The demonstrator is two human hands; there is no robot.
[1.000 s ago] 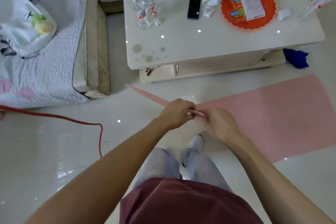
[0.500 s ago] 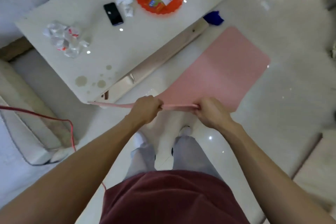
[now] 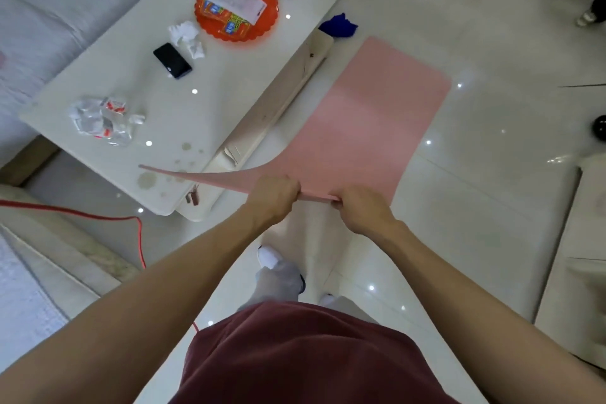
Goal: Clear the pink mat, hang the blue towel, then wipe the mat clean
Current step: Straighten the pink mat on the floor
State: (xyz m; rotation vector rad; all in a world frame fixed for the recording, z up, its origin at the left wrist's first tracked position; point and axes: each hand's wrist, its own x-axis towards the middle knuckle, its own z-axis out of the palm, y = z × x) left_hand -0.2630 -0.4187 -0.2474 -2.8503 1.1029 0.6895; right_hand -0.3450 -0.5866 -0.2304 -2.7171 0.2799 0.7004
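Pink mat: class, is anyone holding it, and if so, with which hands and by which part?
Yes. The left hand and the right hand both grip the pink mat along its near edge, which is raised.

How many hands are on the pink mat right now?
2. The left hand grips the raised near edge of the pink mat; the right hand grips that edge just to its right.

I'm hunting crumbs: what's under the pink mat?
The left hand and right hand hold the mat up by its near edge; beneath that only bare floor shows. The far half lies flat, hiding what's under it.
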